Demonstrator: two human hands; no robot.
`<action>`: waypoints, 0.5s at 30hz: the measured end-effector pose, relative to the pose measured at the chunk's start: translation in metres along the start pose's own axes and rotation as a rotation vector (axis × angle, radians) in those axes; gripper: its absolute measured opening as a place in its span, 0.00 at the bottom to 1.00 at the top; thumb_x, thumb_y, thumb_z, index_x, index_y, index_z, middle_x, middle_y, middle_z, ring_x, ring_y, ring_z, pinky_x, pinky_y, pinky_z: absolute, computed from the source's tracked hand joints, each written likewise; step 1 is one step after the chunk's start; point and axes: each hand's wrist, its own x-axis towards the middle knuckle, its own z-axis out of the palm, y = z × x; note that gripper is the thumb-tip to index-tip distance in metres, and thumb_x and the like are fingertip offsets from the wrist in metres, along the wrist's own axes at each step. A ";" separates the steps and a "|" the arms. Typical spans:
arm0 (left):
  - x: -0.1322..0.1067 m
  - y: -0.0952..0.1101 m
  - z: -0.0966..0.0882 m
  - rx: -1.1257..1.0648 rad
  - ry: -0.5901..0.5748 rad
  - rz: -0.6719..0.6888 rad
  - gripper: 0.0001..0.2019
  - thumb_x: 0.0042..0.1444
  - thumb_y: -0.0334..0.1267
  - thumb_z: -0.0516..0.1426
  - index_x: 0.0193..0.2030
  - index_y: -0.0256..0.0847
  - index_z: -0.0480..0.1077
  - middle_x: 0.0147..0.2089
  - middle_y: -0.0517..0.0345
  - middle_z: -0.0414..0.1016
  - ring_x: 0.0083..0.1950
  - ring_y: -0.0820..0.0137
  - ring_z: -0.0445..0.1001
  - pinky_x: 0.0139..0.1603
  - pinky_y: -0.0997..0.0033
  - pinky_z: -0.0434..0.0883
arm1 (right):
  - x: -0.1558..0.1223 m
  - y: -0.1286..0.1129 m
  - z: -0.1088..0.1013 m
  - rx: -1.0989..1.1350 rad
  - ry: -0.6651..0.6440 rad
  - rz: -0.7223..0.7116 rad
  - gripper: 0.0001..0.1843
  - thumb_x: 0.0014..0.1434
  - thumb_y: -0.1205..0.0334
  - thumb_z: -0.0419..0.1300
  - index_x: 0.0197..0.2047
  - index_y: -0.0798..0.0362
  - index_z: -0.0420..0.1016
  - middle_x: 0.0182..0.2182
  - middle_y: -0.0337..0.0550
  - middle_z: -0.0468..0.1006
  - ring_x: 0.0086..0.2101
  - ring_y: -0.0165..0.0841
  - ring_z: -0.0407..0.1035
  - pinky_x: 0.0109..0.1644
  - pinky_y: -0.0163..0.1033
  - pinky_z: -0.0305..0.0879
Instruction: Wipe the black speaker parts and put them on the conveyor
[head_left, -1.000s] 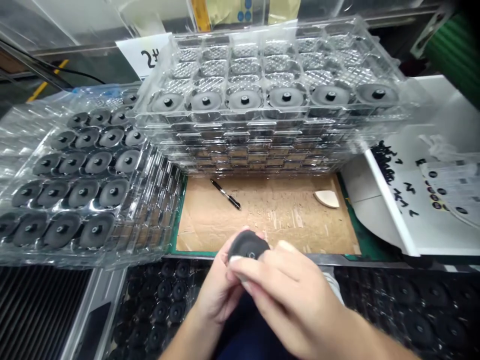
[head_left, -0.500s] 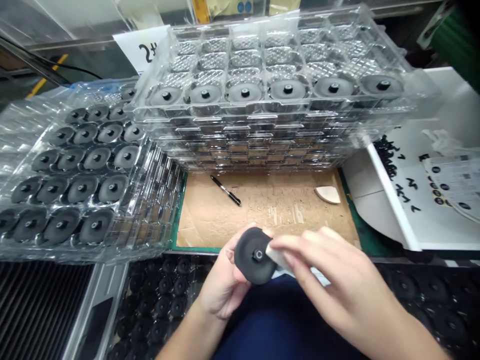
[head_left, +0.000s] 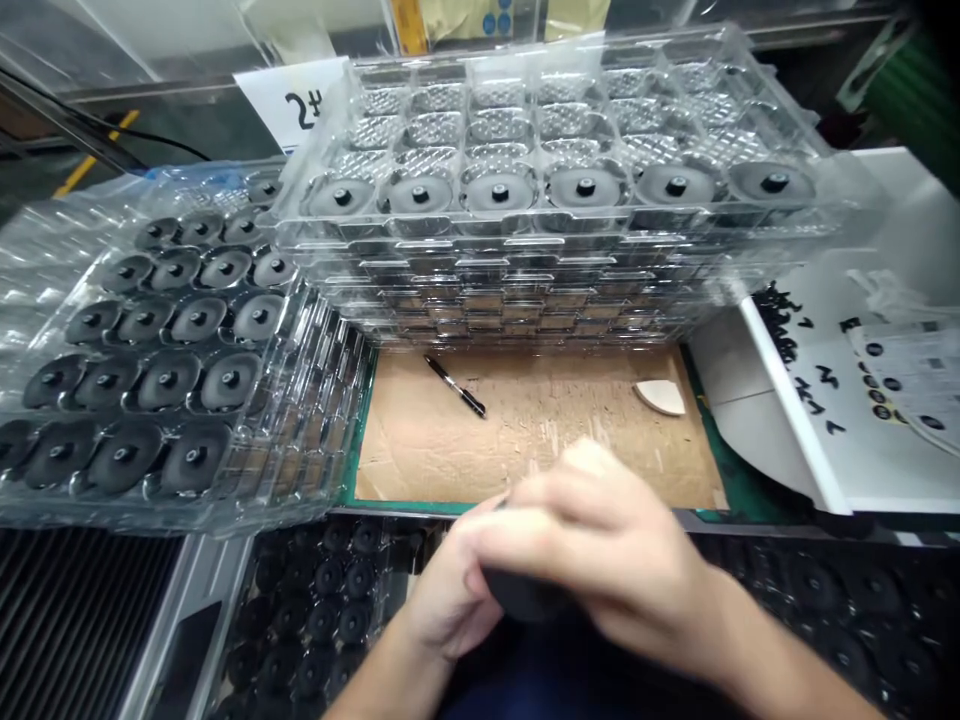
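Observation:
My left hand [head_left: 455,585] is closed on a black round disc [head_left: 525,597] low in the middle of the view. Over the disc lies my right hand [head_left: 600,545], fingers curled across its face and smeared by motion. They cover most of the disc, including its centre post. The white pad that was pinched in the right fingers half a second ago is hidden beneath them now. Ahead, on the cardboard sheet [head_left: 510,430], lie a black pen [head_left: 455,386] and a cream wedge-shaped pad [head_left: 661,397].
Stacked clear trays [head_left: 517,235] stand at the back, with similar discs in the front row. Another tray stack [head_left: 247,430] with discs is at left. A white bin [head_left: 892,420] with small black parts stands at right. More discs in trays [head_left: 322,600] lie below the bench edge.
My right hand has swung left and over the disc, hiding its face and the white pad. The disc sits slightly lower and tilted. The view has shifted a little.

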 end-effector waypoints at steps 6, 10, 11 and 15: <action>-0.002 -0.001 -0.013 -0.258 -0.154 -0.010 0.23 0.40 0.35 0.67 0.47 0.45 0.72 0.47 0.57 0.78 0.44 0.63 0.77 0.43 0.72 0.72 | -0.034 0.066 0.033 0.011 0.015 0.662 0.14 0.61 0.62 0.50 0.45 0.50 0.75 0.38 0.43 0.79 0.37 0.33 0.72 0.40 0.38 0.68; -0.001 0.001 -0.018 -0.275 -0.125 -0.002 0.21 0.41 0.35 0.67 0.45 0.42 0.73 0.45 0.56 0.78 0.43 0.62 0.78 0.40 0.72 0.73 | -0.065 0.084 0.071 0.096 -0.111 0.690 0.15 0.58 0.64 0.51 0.43 0.53 0.76 0.39 0.45 0.80 0.41 0.36 0.73 0.45 0.42 0.69; -0.001 0.001 -0.018 -0.282 -0.119 -0.002 0.22 0.40 0.36 0.67 0.45 0.42 0.73 0.45 0.56 0.78 0.43 0.62 0.77 0.40 0.72 0.73 | -0.067 0.083 0.074 0.090 -0.100 0.704 0.15 0.57 0.64 0.51 0.44 0.54 0.76 0.39 0.46 0.80 0.40 0.37 0.74 0.44 0.43 0.70; -0.002 0.002 -0.016 -0.263 -0.086 0.018 0.26 0.37 0.40 0.69 0.47 0.44 0.72 0.46 0.56 0.77 0.44 0.62 0.76 0.42 0.71 0.71 | -0.043 0.054 0.048 0.047 0.096 0.739 0.15 0.61 0.60 0.50 0.47 0.54 0.72 0.40 0.46 0.79 0.36 0.35 0.74 0.38 0.39 0.70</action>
